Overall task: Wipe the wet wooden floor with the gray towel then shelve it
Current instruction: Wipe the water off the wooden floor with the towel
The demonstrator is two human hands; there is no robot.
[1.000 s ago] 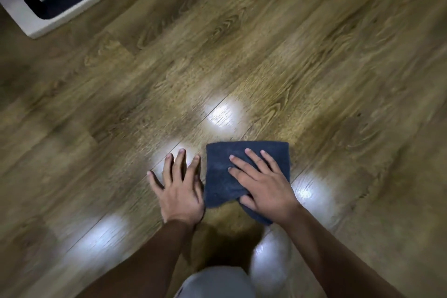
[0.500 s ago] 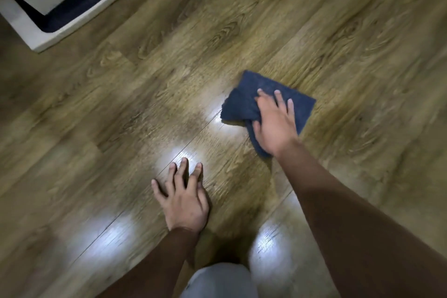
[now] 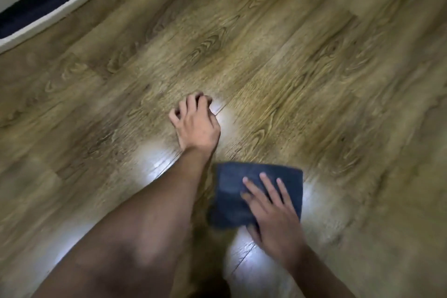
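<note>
Seemingly folded, plush gray towel

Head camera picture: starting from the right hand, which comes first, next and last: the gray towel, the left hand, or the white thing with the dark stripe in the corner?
1. gray towel: right under the right hand, whose fingers lie on it.
2. left hand: on the wooden floor, ahead and to the left.
3. white edge with dark stripe: farthest, top left corner.
</note>
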